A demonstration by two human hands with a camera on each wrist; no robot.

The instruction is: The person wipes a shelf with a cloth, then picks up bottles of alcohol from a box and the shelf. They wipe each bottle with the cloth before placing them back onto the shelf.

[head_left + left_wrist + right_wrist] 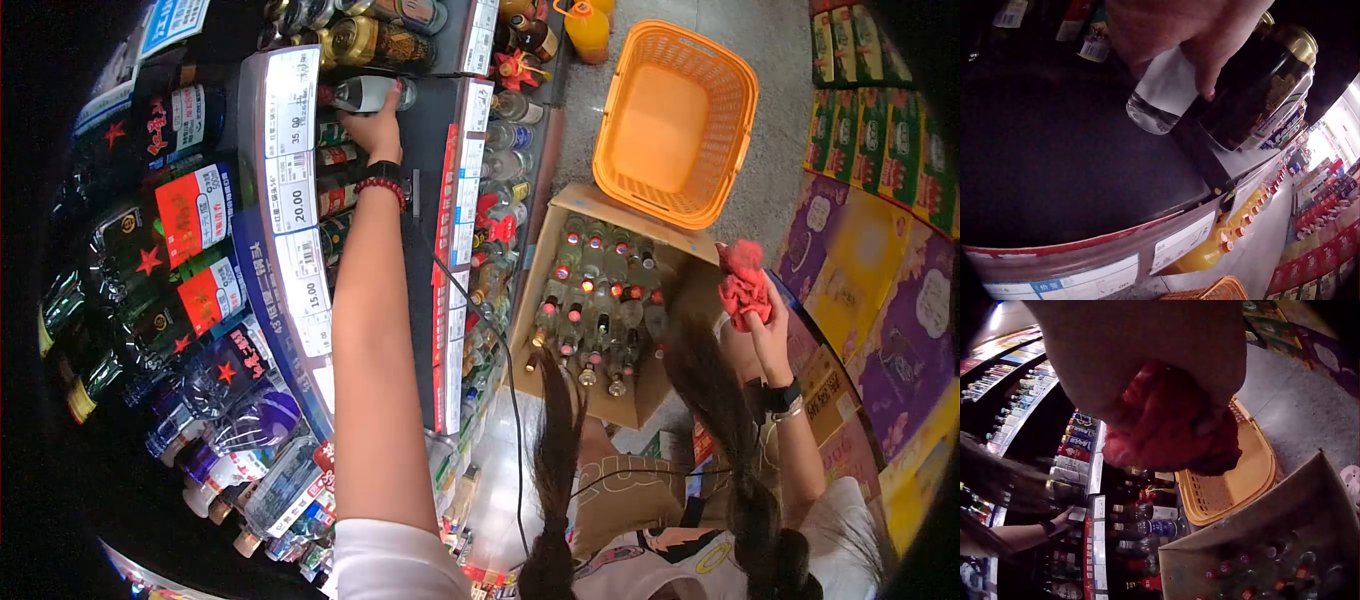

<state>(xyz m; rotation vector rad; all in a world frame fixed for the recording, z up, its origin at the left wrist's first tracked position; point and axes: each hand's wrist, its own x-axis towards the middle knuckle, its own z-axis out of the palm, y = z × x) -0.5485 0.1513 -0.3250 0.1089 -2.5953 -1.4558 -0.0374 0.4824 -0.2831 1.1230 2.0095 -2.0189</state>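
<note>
On the dark shelf, my left hand (375, 130) grips a clear bottle with a pale label (372, 95), lying along the shelf beside gold-topped cans (375, 42). The left wrist view shows the bottle's clear base (1152, 115) below my left hand (1169, 31), with a dark can (1260, 87) to its right. My right hand (770, 335) holds a crumpled red cloth (744, 290) away from the shelf, above the floor side. In the right wrist view the cloth (1169, 428) hangs from my right hand (1147, 344).
An orange basket (660, 130) stands on the floor, beside an open cardboard box (640, 215) of upright capped bottles. Lower shelves hold more bottles (505, 165). A black cable (508, 400) hangs across the view. Coloured cartons (875, 260) line the right side.
</note>
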